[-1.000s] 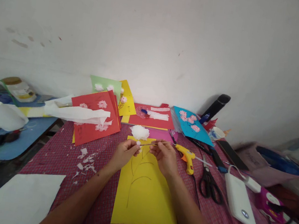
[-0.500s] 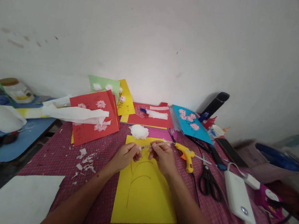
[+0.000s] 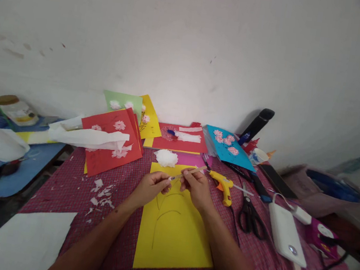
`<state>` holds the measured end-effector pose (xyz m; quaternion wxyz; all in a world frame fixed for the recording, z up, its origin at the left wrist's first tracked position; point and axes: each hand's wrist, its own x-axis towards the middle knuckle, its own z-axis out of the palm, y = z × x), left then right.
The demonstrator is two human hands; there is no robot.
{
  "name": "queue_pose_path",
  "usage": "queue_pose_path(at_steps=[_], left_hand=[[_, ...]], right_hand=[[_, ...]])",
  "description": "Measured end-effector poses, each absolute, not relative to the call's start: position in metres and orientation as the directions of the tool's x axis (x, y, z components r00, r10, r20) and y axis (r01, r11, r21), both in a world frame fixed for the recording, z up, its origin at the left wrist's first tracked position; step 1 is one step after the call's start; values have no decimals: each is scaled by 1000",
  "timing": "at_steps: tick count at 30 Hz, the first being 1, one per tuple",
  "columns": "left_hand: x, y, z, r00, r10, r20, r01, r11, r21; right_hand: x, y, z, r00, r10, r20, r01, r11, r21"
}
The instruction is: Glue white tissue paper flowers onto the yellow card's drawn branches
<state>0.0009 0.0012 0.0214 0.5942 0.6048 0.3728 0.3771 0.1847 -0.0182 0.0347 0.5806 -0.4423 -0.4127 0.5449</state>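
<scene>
My right hand [image 3: 195,186] pinches a thin tan stick [image 3: 199,170] that slants across toward my left hand [image 3: 153,187]. The left fingers are pressed together at the stick's lower end, around a small white scrap [image 3: 170,178] mostly hidden by them. Both hands hover over the upper part of a yellow sheet [image 3: 176,240] with curved dark stem lines drawn on it. Just beyond its top edge lies a clump of white paper [image 3: 166,158]. A yellow glue gun [image 3: 222,187] rests to the right of my right hand.
Black scissors [image 3: 251,217] and a white power bank [image 3: 287,233] lie at the right. Red cards [image 3: 112,144] and a blue card [image 3: 229,147] with pink flowers stand behind. Torn paper scraps [image 3: 102,198] and a white sheet [image 3: 23,238] are at the left.
The stick's far end has tilted up slightly in my right hand. Both hands otherwise stay in nearly the same place, and the view has shifted slightly.
</scene>
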Motion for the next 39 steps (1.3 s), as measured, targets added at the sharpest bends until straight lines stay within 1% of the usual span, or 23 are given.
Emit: queue_pose_path(at_steps=[4, 6, 10, 13, 18, 21, 27, 29, 32, 34, 36, 39], left_hand=[[1, 3, 19, 410, 912, -8, 27, -3, 1000], [1, 3, 18, 400, 917, -9, 50, -12, 999], [0, 2, 16, 375, 926, 41, 145, -102, 984], [0, 0, 17, 386, 920, 73, 161, -145, 976], [1, 0, 19, 371, 926, 64, 114, -114, 987], [0, 1, 18, 341, 938, 55, 120, -102, 987], [-1, 2, 15, 348, 936, 47, 172, -113, 979], [-1, 2, 16, 344, 938, 36, 151, -93, 984], [0, 4, 17, 344, 939, -11, 86, -20, 996], [0, 4, 18, 357, 933, -55, 35, 46, 998], [0, 4, 18, 375, 922, -98, -23, 115, 993], [-1, 4, 18, 426, 895, -132, -103, 193, 976]], right_hand=[[184, -18, 34, 105, 994, 18, -233, 42, -972], [184, -19, 34, 126, 991, 43, -189, 67, -980], [184, -20, 33, 172, 982, 79, -99, 97, -990], [184, -20, 34, 179, 981, 78, -97, 96, -991], [183, -21, 36, 137, 986, 93, -93, 106, -990], [182, -21, 38, 127, 986, 104, -81, 115, -990], [183, -22, 36, 177, 974, 140, -65, 153, -986], [186, -22, 36, 224, 961, 161, -53, 176, -983], [190, -21, 37, 287, 941, 180, -45, 201, -979], [192, -21, 37, 249, 957, 148, -67, 169, -983], [190, -21, 36, 169, 980, 105, -70, 118, -991], [185, -21, 32, 50, 993, 104, 29, 103, -994]])
